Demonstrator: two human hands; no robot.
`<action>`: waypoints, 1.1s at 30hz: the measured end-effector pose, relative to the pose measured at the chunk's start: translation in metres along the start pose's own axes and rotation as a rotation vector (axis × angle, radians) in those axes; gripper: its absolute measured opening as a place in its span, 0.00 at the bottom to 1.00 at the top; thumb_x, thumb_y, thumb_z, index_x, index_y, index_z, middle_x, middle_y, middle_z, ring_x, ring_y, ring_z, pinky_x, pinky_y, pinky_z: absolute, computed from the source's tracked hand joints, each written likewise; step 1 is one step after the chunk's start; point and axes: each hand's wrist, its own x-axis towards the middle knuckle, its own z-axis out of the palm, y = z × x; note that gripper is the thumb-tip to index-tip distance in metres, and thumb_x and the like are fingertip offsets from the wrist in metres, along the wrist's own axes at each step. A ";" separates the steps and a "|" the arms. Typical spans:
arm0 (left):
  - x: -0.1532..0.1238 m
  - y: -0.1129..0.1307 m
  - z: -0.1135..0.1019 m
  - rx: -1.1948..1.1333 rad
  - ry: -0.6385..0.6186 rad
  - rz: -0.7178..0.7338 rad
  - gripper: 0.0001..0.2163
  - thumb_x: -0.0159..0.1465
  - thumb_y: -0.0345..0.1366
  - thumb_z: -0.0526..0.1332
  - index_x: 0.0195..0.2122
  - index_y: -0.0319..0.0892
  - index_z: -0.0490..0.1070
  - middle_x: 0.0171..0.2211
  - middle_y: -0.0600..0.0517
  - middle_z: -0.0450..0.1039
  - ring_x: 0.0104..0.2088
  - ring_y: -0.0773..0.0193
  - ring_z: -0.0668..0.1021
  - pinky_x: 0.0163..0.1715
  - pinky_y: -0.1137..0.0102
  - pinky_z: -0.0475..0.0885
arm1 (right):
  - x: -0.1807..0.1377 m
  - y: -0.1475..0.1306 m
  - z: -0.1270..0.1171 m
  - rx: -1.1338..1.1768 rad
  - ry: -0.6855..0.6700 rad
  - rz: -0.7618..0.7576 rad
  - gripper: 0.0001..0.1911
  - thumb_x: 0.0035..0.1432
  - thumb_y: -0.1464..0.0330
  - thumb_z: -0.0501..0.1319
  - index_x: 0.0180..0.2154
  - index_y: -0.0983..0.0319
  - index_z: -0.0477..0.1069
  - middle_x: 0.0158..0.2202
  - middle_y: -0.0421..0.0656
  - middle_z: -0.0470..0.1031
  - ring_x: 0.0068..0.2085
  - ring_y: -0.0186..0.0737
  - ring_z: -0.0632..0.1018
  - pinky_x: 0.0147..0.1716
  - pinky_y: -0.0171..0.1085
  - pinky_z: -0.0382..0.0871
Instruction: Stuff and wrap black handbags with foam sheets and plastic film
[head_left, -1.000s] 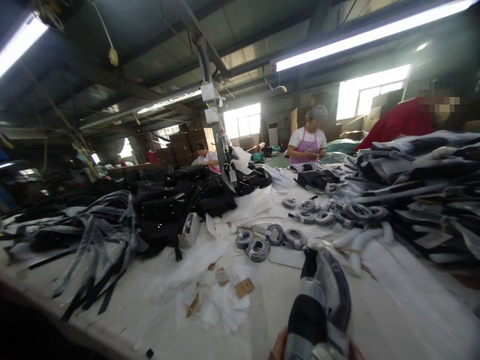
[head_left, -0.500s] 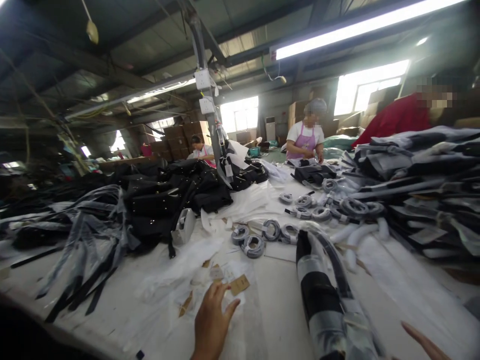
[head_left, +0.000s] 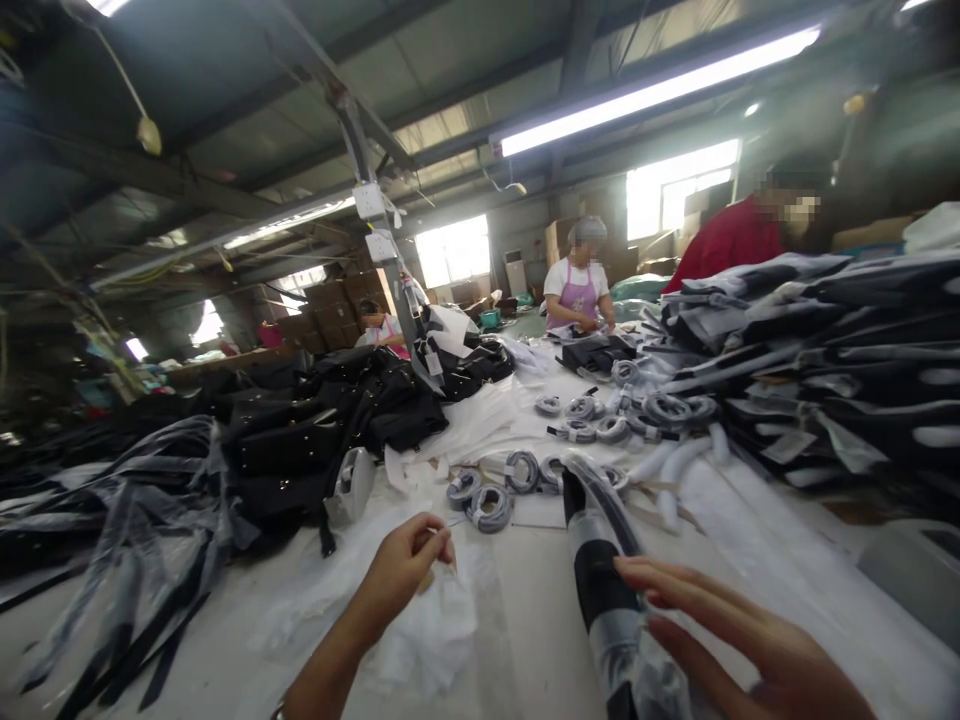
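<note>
My left hand (head_left: 405,568) hovers over a heap of white tissue paper (head_left: 390,610) with its fingers pinched on a small tag or paper scrap that I cannot make out clearly. My right hand (head_left: 739,635) lies with fingers stretched out against a long black item wrapped in clear plastic (head_left: 604,580), which runs from the near edge toward the table's middle. Just beyond it lie several coiled grey straps (head_left: 491,500).
Black bags (head_left: 330,420) and plastic-sleeved straps (head_left: 142,530) cover the white table (head_left: 525,620) at left. A tall stack of wrapped black goods (head_left: 832,360) stands at right. A tape dispenser (head_left: 346,484) sits near the bags. Three people (head_left: 581,285) work at the far end.
The view has tilted down and shifted right. My left hand went from open over the tissue to pinched on a scrap. My right hand came into view onto the wrapped item.
</note>
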 end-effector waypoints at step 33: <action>-0.052 0.200 0.074 -0.656 -0.296 0.095 0.18 0.53 0.44 0.74 0.44 0.47 0.79 0.27 0.56 0.71 0.18 0.83 0.57 0.19 0.80 0.50 | 0.037 -0.032 0.010 0.915 -0.241 0.157 0.35 0.58 0.41 0.59 0.51 0.62 0.78 0.39 0.47 0.78 0.39 0.43 0.77 0.42 0.40 0.71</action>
